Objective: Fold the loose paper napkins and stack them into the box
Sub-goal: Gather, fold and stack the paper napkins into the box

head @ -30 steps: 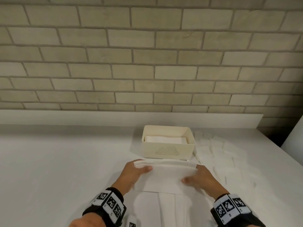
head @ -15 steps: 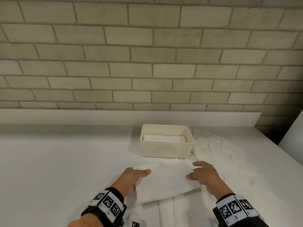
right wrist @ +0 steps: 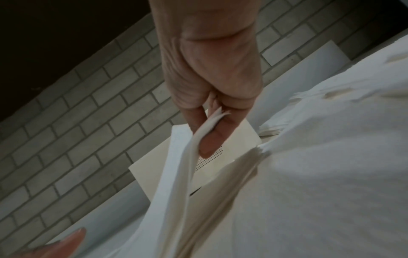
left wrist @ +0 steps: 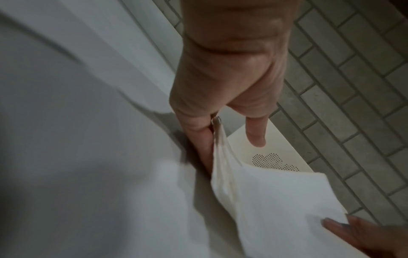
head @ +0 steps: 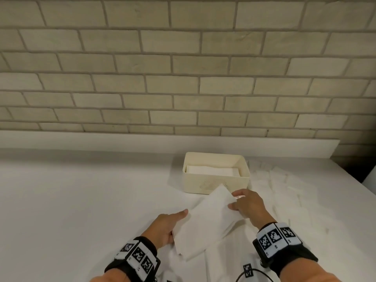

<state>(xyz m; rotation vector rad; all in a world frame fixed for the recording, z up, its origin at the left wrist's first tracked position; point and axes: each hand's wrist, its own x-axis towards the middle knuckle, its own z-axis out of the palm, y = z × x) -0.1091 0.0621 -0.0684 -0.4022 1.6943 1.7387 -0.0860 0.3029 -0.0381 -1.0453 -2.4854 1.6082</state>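
Observation:
A folded white napkin point(head: 205, 220) hangs off the table, slanted between my hands, with its far corner in front of the cream box point(head: 195, 180). My left hand point(head: 179, 218) pinches its near-left edge. My right hand point(head: 234, 200) pinches its far-right edge. In the left wrist view the napkin point(left wrist: 276, 200) is nipped between the fingers point(left wrist: 198, 139), with the box point(left wrist: 276, 157) just beyond. The right wrist view shows thumb and fingers point(right wrist: 212, 139) closed on the napkin point(right wrist: 174, 174). Folded napkins point(head: 211, 169) lie inside the box.
Loose white napkins point(head: 284, 190) are spread on the table to the right of the box. More napkins point(head: 213, 261) lie under my wrists at the near edge. A brick wall point(head: 183, 78) and a low white ledge point(head: 122, 141) run behind the white table point(head: 81, 200).
The napkin lay flat under both hands a second ago. Both hands have since taken its edges, lifted it and turned it slantwise, right end toward the box.

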